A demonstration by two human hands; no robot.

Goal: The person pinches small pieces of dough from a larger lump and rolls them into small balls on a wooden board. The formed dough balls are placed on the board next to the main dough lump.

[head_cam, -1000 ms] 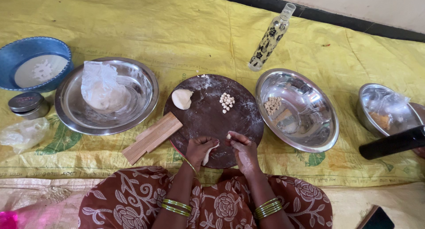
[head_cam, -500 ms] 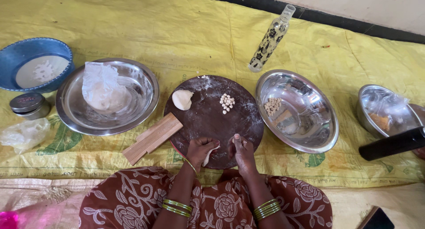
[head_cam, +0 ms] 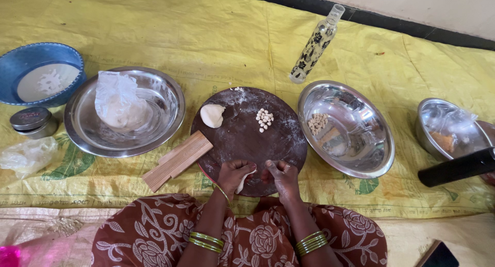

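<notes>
Over the last second the right hand (head_cam: 281, 175) has drawn in beside the left hand (head_cam: 235, 174); both now pinch the small strip of white dough (head_cam: 246, 180) over the near edge of the round dark wooden board (head_cam: 247, 138)

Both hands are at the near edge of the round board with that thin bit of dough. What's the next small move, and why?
Probably pinch off a small pellet from the dough strip in the left hand with the right hand, adding it to the pellet pile on the board.
</notes>
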